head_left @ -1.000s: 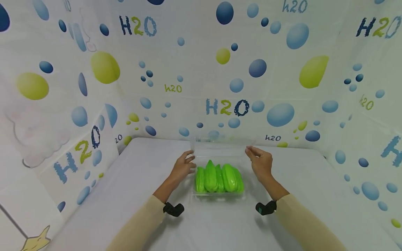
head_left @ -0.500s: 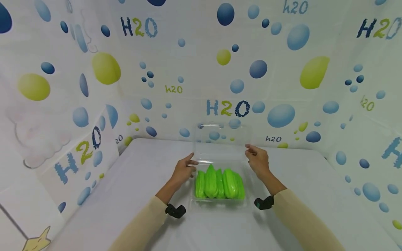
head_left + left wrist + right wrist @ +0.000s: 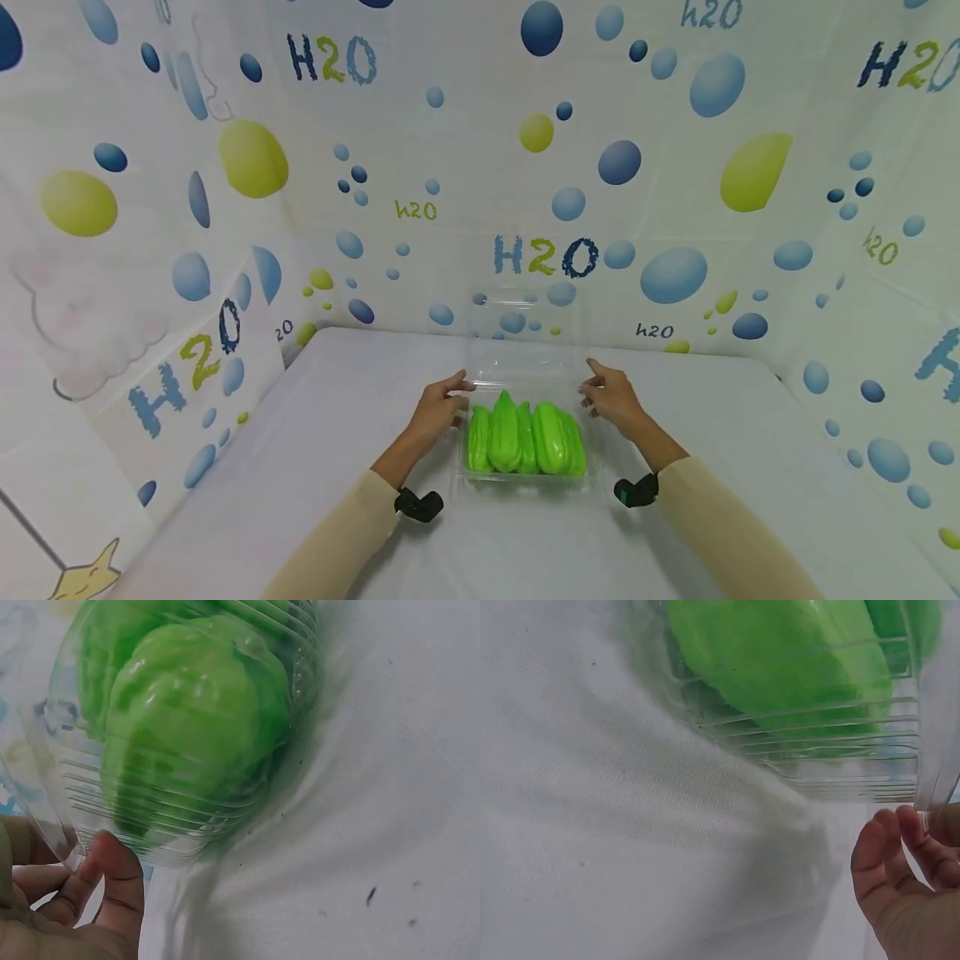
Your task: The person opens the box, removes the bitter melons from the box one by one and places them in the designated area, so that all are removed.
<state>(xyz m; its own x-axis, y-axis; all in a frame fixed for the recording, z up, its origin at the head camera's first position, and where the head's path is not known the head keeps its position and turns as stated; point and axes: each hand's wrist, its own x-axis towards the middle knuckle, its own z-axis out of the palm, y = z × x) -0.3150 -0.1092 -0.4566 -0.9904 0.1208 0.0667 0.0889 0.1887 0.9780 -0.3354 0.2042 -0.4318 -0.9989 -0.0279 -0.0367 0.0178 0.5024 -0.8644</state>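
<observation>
A clear plastic clamshell box (image 3: 525,479) lies on the table with its hinged lid (image 3: 528,337) raised at the back. Inside it several shiny, bright green, elongated ridged pieces (image 3: 506,437) stand side by side, filling its width; their kind is unclear. My left hand (image 3: 437,408) pinches the box's rim at the back left corner, near the hinge. In the left wrist view, fingers (image 3: 120,881) meet the ribbed wall's edge. At the back right corner my right hand (image 3: 613,397) pinches the rim. Its curled fingers (image 3: 876,862) show below the edge in the right wrist view.
A white cloth (image 3: 360,367) covers the table. Behind and beside it rises a white curtain (image 3: 450,142) printed with blue and yellow-green drops and H2O lettering. Black wrist straps (image 3: 418,505) sit at both sleeve cuffs.
The lid has swung up and back from its earlier lower tilt. My right hand has come down from the lid's side to the box's back right corner; the left stays near the hinge.
</observation>
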